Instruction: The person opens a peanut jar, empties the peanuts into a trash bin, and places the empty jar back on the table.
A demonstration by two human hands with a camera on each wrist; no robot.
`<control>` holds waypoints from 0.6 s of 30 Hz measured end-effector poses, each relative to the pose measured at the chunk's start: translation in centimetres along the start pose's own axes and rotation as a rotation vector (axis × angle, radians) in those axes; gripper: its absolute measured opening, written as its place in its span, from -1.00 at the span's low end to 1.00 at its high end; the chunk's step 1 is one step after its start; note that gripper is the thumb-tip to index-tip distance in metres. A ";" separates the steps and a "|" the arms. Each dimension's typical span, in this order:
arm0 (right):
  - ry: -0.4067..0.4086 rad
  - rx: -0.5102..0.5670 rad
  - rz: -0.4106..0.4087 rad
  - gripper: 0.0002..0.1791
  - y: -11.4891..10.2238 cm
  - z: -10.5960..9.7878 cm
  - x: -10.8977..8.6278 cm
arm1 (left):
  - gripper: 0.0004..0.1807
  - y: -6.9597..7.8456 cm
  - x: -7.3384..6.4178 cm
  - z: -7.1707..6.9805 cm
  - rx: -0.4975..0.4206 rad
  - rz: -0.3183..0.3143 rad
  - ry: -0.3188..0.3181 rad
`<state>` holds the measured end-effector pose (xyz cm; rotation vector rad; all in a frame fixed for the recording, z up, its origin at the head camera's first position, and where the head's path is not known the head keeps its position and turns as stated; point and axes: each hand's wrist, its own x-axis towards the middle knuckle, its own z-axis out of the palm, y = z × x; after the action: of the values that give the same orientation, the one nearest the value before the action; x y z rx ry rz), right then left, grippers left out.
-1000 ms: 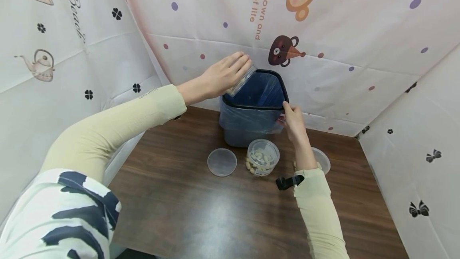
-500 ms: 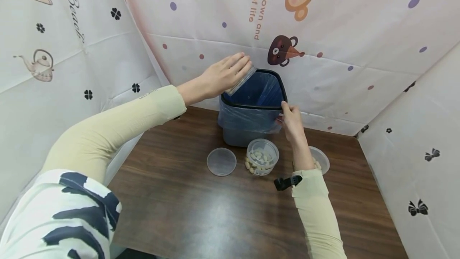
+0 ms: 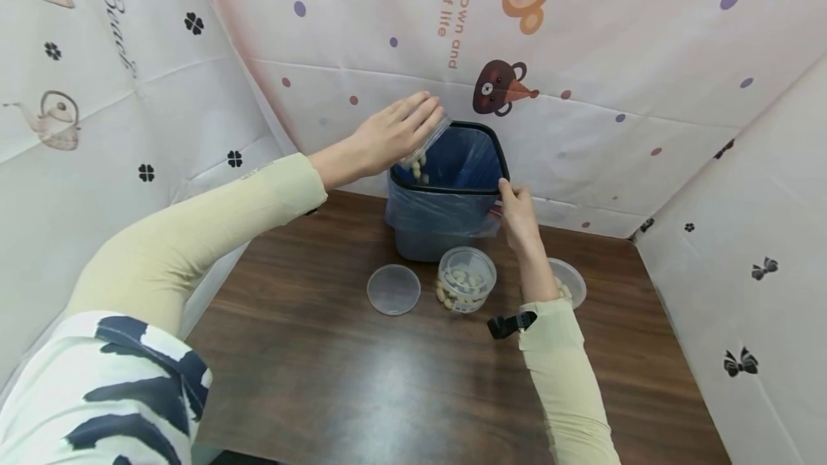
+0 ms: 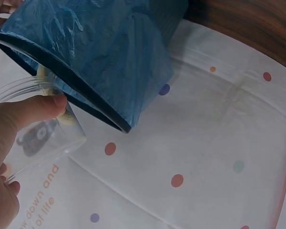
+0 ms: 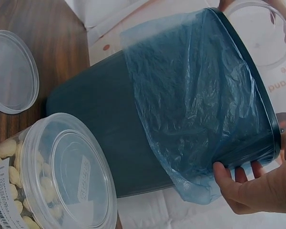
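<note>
My left hand [image 3: 388,141] grips a clear plastic jar [image 4: 47,143], tilted mouth-down over a blue bin [image 3: 423,244]. Pale nuts [image 3: 418,167] spill from its mouth past the bin's black rim. In the left wrist view my thumb lies along the jar's side, and a few nuts show inside near the mouth. A thin blue bag lines the bin and folds over its outside. On the right, my right hand [image 3: 520,219] holds the bin's rim, thumb on top and fingers on the bag [image 5: 190,105] below.
A round clear lid [image 3: 393,290] lies flat on the wooden table [image 3: 310,357]. Beside it, in front of the bin, stands a lidded clear tub [image 5: 76,176] of pale nuts. Another clear container [image 3: 575,284] is partly hidden behind my right forearm. Printed cloth hangs close behind the bin.
Nuts now tumble from the jar into the bin; none were seen falling before. The jar is tipped a little more. My right hand keeps its grip on the rim.
</note>
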<state>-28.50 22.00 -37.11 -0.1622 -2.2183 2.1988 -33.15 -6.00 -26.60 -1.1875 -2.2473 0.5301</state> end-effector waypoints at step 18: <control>-0.023 -0.036 -0.022 -0.38 0.3 -0.3 -0.1 | -0.20 0.1 0.4 0.5 0.022 0.022 0.115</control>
<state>-28.33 22.29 -37.37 -0.1135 -2.2608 2.1620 -33.63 -5.67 -26.95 -1.2020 -2.1290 0.4809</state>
